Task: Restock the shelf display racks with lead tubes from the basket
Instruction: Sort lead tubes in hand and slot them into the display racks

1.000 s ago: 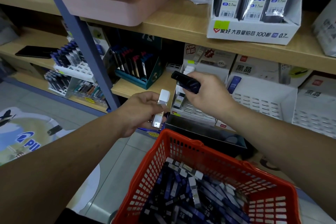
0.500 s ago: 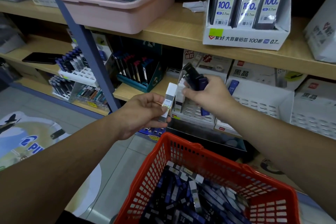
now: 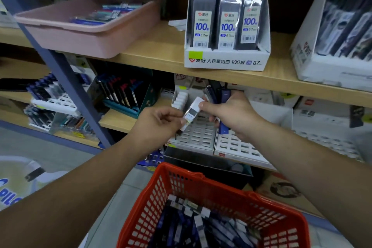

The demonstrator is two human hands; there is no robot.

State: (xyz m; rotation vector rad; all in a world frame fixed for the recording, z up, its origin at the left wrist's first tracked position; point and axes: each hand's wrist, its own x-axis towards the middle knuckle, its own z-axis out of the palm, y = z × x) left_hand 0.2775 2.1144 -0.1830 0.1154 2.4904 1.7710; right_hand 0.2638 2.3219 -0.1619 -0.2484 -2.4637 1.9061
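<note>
My left hand [image 3: 159, 125] pinches the lower end of a white-capped lead tube [image 3: 191, 112] in front of the white slotted rack [image 3: 193, 137] on the lower shelf. My right hand [image 3: 233, 115] grips several dark blue lead tubes [image 3: 223, 96] upright in its palm, and its thumb and forefinger touch the top of the white-capped tube. A row of white-capped tubes [image 3: 180, 99] stands in the rack's left column. The red basket [image 3: 177, 191] below holds many blue and white tubes [image 3: 201, 225].
A second white rack [image 3: 237, 147] sits to the right, more white racks beyond it. Above, the wooden shelf [image 3: 157, 46] carries a pink tray [image 3: 84, 32] and a box of 100-lead packs [image 3: 225, 26]. A blue upright post [image 3: 66, 78] stands at the left.
Both hands came together at the rack. The white-capped tube in my left hand rose and tilted toward my right hand, whose fingertips now touch it. The blue tubes turned upright.
</note>
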